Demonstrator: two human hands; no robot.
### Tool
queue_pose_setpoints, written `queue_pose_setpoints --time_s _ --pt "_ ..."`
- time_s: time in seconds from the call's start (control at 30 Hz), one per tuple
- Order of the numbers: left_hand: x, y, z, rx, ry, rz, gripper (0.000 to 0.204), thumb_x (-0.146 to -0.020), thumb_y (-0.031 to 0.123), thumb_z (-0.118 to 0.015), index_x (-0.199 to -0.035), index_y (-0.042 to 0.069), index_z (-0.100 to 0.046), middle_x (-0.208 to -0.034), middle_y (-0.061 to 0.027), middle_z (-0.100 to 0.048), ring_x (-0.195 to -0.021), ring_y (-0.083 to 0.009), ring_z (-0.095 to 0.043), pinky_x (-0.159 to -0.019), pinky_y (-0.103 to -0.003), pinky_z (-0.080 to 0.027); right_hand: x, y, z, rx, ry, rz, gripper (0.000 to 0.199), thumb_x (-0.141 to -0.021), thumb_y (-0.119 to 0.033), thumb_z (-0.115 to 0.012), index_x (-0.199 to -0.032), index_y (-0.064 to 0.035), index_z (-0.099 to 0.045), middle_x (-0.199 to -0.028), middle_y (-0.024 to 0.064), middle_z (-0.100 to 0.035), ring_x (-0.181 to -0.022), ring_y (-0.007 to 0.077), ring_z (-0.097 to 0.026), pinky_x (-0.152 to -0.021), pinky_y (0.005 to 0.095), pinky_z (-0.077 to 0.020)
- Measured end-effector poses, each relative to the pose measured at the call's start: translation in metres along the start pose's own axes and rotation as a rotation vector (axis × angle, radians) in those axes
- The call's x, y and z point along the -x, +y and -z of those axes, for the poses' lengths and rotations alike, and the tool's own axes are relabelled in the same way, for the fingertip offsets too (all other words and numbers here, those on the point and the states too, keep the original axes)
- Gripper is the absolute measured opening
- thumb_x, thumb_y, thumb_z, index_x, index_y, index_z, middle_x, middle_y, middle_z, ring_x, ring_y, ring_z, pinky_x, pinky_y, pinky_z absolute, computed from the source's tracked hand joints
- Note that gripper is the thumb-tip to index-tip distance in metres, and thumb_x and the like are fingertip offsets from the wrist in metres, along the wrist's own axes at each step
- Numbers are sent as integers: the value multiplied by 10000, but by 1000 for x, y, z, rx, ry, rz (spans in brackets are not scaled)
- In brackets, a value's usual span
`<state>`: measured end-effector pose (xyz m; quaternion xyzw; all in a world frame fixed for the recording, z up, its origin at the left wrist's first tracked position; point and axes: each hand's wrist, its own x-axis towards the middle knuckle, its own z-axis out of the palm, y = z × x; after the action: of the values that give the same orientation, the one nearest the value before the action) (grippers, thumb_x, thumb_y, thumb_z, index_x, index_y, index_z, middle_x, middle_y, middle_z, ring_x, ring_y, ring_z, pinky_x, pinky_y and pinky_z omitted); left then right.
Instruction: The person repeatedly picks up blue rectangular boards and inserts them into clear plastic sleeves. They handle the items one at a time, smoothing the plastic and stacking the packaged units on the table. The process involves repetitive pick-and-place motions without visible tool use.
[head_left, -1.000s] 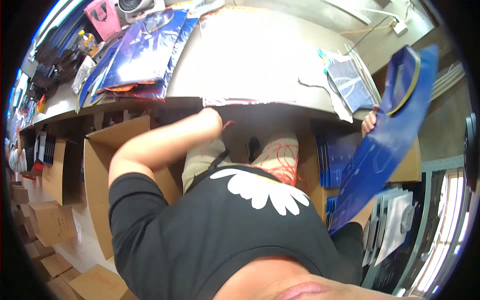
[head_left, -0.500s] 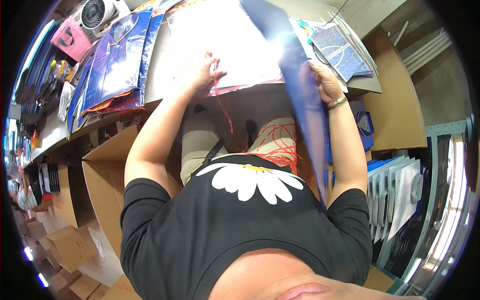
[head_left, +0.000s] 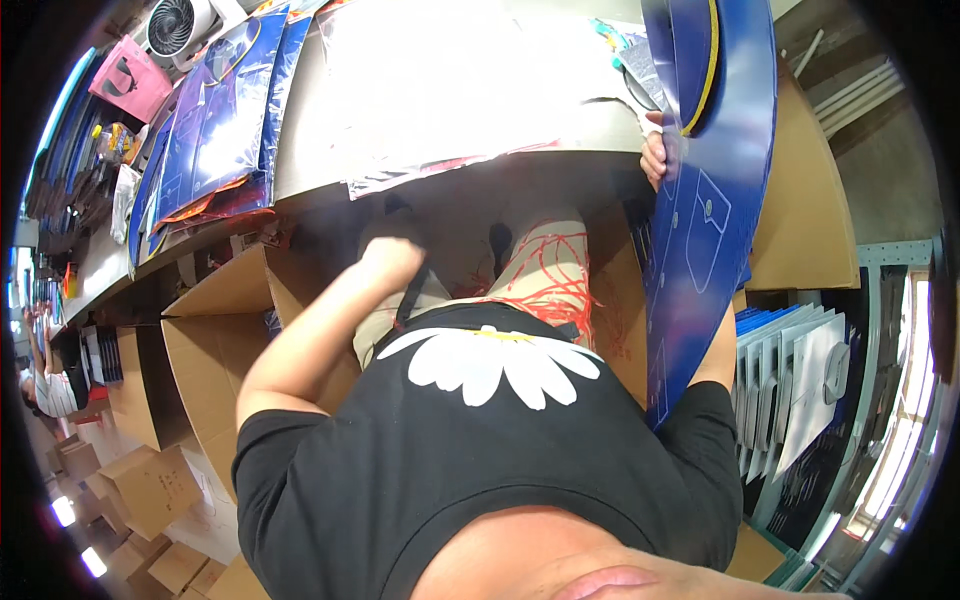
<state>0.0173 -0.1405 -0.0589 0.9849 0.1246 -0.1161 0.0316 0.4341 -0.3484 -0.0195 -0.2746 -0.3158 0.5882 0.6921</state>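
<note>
A long blue printed panel [head_left: 705, 220] with white line drawings and a yellow-edged opening stands nearly upright on my right, tilted, passing in front of my right forearm. My right hand [head_left: 654, 157] is closed round its left edge; only some fingertips show, the palm is behind the panel. Over my lap, my left hand [head_left: 393, 262] is curled into a fist, back upward and bright with glare. Whatever it may hold is hidden. Thin red strips [head_left: 555, 270] lie tangled over my right thigh. A glaring white sheet in clear film [head_left: 430, 110] covers the table before me.
Blue printed panels in film [head_left: 225, 120] lie stacked on the table's left, beside a pink bag [head_left: 130, 78] and a fan [head_left: 178, 28]. Open cardboard boxes [head_left: 215, 350] stand below on the left. White and blue panels [head_left: 790, 370] hang at the right. Another person [head_left: 50, 390] is far left.
My left hand has drawn back from the table to above my lap, and the red strip it held no longer shows. The blue panel has swung right, its printed face now toward me.
</note>
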Motion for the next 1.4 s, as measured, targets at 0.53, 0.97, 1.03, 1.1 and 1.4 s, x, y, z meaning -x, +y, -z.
queue_pose_setpoints --time_s 0.53,0.97,1.03,1.1,1.4 --pt "-59 -73 100 319 557 118 312 -844 222 -641 -1110 61 -617 -897 -103 -659 -746 -259 -617 -715 -347 -494 -41 38 -120 432 352 -282 320 -900 -229 -598 -1112 11 -587 -996 58 -644 -854 91 -613 -753 223 -509" --pt "-83 -112 89 1059 624 386 219 -841 186 -660 -1026 72 -681 -819 -24 -669 -738 -103 -585 -670 -261 -472 -104 39 -91 1237 378 -421 390 -828 -372 -668 -1008 -27 -646 -911 39 -647 -797 98 -583 -703 242 -475" --pt "-76 -129 64 651 709 199 158 -796 146 -654 -920 54 -683 -846 -97 -668 -755 -194 -634 -647 -322 -495 -108 25 -90 1178 512 -393 345 -814 -332 -675 -963 -22 -667 -897 52 -656 -799 116 -586 -720 260 -469" --pt "-63 -128 57 219 813 64 124 -770 134 -649 -863 57 -680 -860 -142 -657 -775 -260 -648 -640 -366 -505 -107 14 -89 1130 615 -359 303 -803 -293 -676 -925 -16 -680 -870 58 -659 -789 133 -586 -730 280 -463" --pt "-43 -89 75 1257 920 638 271 -922 52 -444 -1101 -9 -638 -647 -15 -608 -490 -38 -501 -434 -207 -396 -117 33 -110 2082 667 -149 381 -794 -377 -636 -945 -27 -641 -901 153 -647 -847 273 -615 -749 379 -489"
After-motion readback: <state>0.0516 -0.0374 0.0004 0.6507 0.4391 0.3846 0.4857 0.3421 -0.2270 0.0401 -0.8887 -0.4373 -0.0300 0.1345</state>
